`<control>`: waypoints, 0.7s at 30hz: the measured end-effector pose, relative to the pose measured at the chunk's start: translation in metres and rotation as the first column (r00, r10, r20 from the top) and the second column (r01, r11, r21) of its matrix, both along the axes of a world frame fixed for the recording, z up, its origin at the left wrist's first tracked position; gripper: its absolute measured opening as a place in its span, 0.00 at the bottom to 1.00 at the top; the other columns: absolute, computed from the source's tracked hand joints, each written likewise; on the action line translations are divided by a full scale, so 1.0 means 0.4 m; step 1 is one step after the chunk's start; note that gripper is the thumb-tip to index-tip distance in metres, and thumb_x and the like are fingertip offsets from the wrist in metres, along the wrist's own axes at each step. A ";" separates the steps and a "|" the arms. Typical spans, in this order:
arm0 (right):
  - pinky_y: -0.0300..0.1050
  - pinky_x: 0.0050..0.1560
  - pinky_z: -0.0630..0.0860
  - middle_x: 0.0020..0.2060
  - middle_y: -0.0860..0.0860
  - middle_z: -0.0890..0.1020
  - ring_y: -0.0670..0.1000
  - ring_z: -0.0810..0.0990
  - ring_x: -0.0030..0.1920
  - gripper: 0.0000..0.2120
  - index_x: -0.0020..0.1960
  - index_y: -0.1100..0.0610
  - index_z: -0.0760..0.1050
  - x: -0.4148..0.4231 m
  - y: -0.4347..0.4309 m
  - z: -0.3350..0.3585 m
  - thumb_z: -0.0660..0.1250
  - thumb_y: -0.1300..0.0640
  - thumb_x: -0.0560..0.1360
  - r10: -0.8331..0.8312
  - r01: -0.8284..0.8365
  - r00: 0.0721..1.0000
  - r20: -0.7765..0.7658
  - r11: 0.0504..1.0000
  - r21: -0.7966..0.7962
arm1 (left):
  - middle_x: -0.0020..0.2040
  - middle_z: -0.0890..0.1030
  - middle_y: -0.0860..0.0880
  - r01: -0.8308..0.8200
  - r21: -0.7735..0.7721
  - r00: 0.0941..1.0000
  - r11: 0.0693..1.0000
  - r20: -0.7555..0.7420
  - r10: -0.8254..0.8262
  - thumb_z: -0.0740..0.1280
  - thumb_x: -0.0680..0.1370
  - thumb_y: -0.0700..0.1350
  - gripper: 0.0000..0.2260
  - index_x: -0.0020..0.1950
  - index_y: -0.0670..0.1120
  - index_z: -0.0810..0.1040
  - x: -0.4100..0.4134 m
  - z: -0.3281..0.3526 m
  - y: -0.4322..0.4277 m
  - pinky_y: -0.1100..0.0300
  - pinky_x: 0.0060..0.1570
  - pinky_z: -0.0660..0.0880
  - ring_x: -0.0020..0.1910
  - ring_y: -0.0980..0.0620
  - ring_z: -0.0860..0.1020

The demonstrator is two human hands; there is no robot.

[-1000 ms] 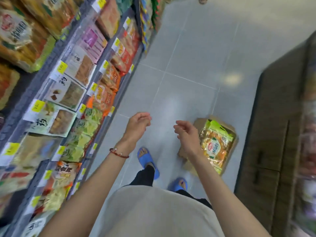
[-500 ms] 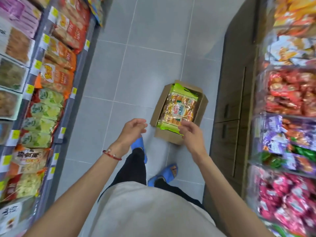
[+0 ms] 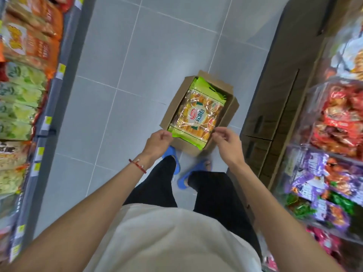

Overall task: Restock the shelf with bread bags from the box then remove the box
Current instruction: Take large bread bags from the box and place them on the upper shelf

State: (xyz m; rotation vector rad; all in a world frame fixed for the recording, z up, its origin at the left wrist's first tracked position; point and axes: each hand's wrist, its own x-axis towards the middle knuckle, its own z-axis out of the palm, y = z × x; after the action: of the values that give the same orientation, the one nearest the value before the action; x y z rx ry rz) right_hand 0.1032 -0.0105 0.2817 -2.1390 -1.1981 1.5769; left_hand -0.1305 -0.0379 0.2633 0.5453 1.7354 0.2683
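**Hands now down at the box**

Lowered since a second ago: left hand (image 3: 157, 140) and right hand (image 3: 225, 139), fingers curled, empty, flanking the green-edged clear bread bag (image 3: 198, 112) lying in the open brown cardboard box (image 3: 230, 112) on the grey tiled floor (image 3: 121, 75). Next pickup imminent, probably.

Open tiled floor (image 3: 125, 79) left of and beyond the cardboard box (image 3: 228, 114). Shelf of snack packets (image 3: 21, 91) walling the left side, wooden cabinet (image 3: 275, 107) just beside the box on the right. Open top, bread bag (image 3: 198, 114) reachable from above.
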 end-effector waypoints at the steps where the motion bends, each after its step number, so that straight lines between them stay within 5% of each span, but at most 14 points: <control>1: 0.23 0.43 0.72 0.48 0.41 0.79 0.39 0.78 0.48 0.09 0.62 0.54 0.77 0.023 0.028 -0.019 0.64 0.59 0.83 0.028 -0.028 0.999 0.022 1.000 -0.007 | 0.55 0.82 0.48 -0.030 0.004 0.999 1.000 -0.011 0.030 0.64 0.78 0.46 0.05 0.51 0.53 0.78 0.023 -0.017 0.009 0.58 0.53 0.73 0.55 0.47 0.80; 5: 0.35 0.54 0.74 0.57 0.48 0.80 0.47 0.78 0.58 0.13 0.67 0.58 0.77 0.159 0.260 -0.173 0.63 0.59 0.84 0.277 -0.273 0.960 0.045 0.960 -0.066 | 0.54 0.82 0.49 -0.244 -0.071 0.969 0.967 -0.063 0.240 0.64 0.78 0.45 0.06 0.51 0.51 0.80 0.194 -0.176 0.080 0.51 0.62 0.75 0.56 0.46 0.80; 10: 0.46 0.60 0.77 0.58 0.50 0.80 0.51 0.79 0.59 0.13 0.67 0.56 0.75 0.197 0.327 -0.286 0.63 0.58 0.84 0.369 -0.359 0.926 0.075 0.925 -0.126 | 0.47 0.81 0.51 -0.261 -0.139 0.958 0.955 -0.160 0.239 0.63 0.78 0.45 0.08 0.49 0.47 0.81 0.248 -0.257 0.053 0.54 0.58 0.75 0.51 0.48 0.79; 17: 0.41 0.61 0.74 0.57 0.49 0.79 0.50 0.78 0.59 0.16 0.70 0.57 0.73 0.216 0.505 -0.498 0.63 0.58 0.83 0.428 -0.410 0.895 0.126 0.900 -0.145 | 0.54 0.83 0.49 -0.321 -0.274 0.943 0.906 -0.181 0.280 0.63 0.76 0.48 0.11 0.55 0.50 0.82 0.329 -0.471 0.054 0.62 0.48 0.71 0.53 0.50 0.79; 21: 0.33 0.56 0.75 0.56 0.49 0.77 0.50 0.77 0.60 0.18 0.71 0.59 0.70 0.205 0.583 -0.669 0.65 0.61 0.82 0.456 -0.437 0.881 0.124 0.886 -0.155 | 0.62 0.78 0.43 -0.522 -0.311 0.853 0.794 -0.211 0.478 0.68 0.75 0.46 0.21 0.67 0.42 0.73 0.374 -0.631 0.092 0.57 0.56 0.74 0.60 0.44 0.77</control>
State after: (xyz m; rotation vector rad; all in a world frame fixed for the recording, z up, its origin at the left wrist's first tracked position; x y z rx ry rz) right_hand 0.1851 0.2227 0.0142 -2.2056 -1.8003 1.7162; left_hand 0.0193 -0.0013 0.0110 -0.1874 1.9726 0.2842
